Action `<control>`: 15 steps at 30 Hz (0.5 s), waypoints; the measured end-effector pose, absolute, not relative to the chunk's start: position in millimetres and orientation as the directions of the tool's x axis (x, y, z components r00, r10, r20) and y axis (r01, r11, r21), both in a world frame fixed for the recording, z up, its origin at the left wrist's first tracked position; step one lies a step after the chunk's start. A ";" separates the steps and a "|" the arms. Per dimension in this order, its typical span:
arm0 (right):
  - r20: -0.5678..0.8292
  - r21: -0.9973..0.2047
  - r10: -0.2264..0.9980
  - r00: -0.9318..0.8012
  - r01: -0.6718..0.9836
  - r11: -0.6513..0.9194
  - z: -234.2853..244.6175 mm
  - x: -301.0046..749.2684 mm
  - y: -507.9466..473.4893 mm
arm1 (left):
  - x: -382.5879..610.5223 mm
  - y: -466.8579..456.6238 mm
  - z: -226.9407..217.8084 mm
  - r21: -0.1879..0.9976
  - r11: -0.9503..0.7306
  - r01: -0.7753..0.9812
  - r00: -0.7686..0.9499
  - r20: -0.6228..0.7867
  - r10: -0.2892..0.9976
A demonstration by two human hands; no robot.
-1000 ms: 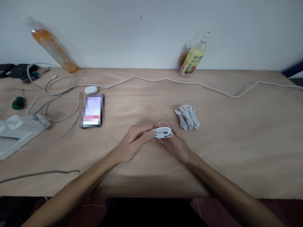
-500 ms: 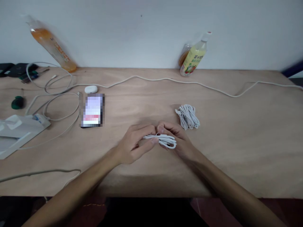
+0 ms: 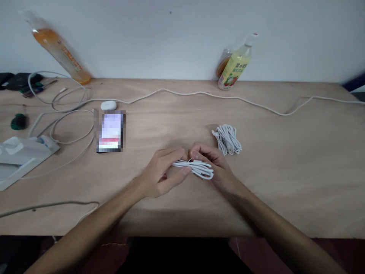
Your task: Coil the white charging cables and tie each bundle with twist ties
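So we've got a coiled white cable [image 3: 203, 171] up over the near middle of the wooden table [image 3: 285, 160], pinched between the thumb and fingers of our left hand [image 3: 162, 171]. Our right hand [image 3: 219, 167] is curled up against its other side, thumb and fingertip together by the coil's top edge, but we can't tell if they're actually gripping anything. Just beyond that hand we've got a bundled pale cable [image 3: 229, 139] lying on the wood.
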State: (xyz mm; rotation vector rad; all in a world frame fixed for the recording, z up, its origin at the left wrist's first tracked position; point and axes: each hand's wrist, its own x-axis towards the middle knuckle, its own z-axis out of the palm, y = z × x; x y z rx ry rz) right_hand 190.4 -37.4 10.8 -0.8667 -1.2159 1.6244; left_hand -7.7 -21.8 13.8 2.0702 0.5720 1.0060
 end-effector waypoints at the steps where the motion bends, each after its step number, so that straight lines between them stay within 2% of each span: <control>1: -0.019 -0.963 0.938 -0.347 -0.246 -0.111 10.9 190.4 -37.6 | -7.9 -21.9 13.7 0.789 -0.611 0.066 0.590 0.463 0.662; 8: -0.008 -0.961 0.949 -0.314 -0.259 -0.093 11.6 189.7 -39.6 | -9.1 -23.0 11.5 0.840 -0.539 0.058 0.585 0.409 0.701; 15: 0.054 -0.938 0.950 -0.309 -0.343 -0.059 3.4 189.8 -40.4 | -7.5 -24.2 11.9 0.869 -0.488 0.084 0.550 0.368 0.750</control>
